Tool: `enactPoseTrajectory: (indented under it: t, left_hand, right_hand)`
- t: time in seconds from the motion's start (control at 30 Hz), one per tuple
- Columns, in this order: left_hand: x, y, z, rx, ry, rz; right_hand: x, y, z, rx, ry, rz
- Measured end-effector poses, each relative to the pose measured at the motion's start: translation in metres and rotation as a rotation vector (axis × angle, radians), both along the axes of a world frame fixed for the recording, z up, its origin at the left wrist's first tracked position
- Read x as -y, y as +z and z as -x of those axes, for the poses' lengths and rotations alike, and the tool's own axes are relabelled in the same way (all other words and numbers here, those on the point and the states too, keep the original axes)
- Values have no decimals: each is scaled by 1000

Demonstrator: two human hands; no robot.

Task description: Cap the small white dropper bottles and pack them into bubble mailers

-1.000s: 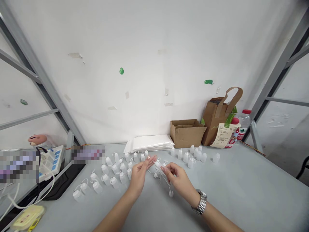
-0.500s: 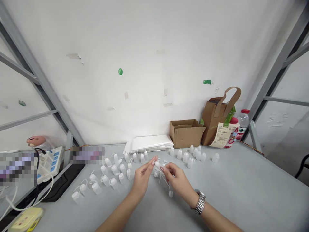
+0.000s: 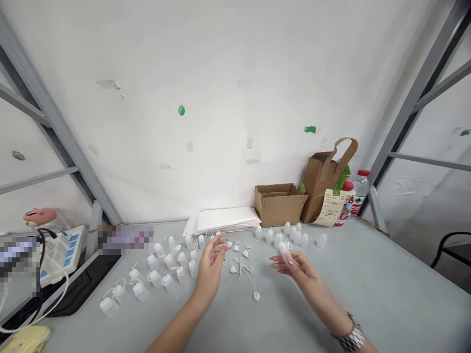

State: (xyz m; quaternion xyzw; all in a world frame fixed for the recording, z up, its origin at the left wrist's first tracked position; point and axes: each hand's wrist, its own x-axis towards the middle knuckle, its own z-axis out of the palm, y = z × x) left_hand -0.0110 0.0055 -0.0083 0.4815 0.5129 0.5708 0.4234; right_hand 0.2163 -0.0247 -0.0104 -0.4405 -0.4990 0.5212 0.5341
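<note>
My right hand point(image 3: 294, 267), somewhat blurred, holds a small translucent white bottle point(image 3: 284, 249) between thumb and fingers, in front of a group of similar bottles point(image 3: 303, 240). My left hand point(image 3: 213, 257) is raised over the table with its fingers apart and nothing in it. Between the hands lie several thin white corded caps point(image 3: 240, 268) and one round white cap point(image 3: 256, 296) at the end of its cord. Left of my left hand stand several small white bottles point(image 3: 154, 278), many with looped straps.
Behind the hands, a stack of white envelopes point(image 3: 226, 219), an open cardboard box point(image 3: 281, 208), a brown paper bag point(image 3: 312, 189) and a red-capped bottle point(image 3: 360, 191) stand along the wall. A power strip point(image 3: 71, 250) and cables lie far left.
My right hand has moved away to the right with a bottle. My left hand has come apart from it and opened. The corded caps between them are now more visible; the view has shifted slightly.
</note>
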Motion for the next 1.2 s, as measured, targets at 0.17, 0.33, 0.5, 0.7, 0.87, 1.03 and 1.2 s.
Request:
enactPoseTrajectory:
  t: [0.17, 0.33, 0.5, 0.7, 0.87, 1.03, 1.2]
  left_hand:
    - [3, 0, -1, -252, -11, -44]
    - [5, -12, -3, -643, -69, -114]
    - [2, -15, -1, -772, -67, -92]
    - [0, -14, 0, -817, -62, -64]
    - [2, -17, -1, -832, -73, -91]
    - [2, -15, 0, -848, -62, -94]
    - [1, -15, -1, -853, -81, -96]
  right_hand:
    - [8, -13, -69, 2, -256, 60]
    - [1, -12, -95, 305, -353, 36]
    - [-16, -13, -87, 652, -476, -24]
    - [-40, -31, -70, 865, -318, -95]
    - [-48, -41, -67, 947, -263, -81]
    - [-31, -34, -95, 859, -224, -39]
    - [-37, -27, -133, 807, -643, -154]
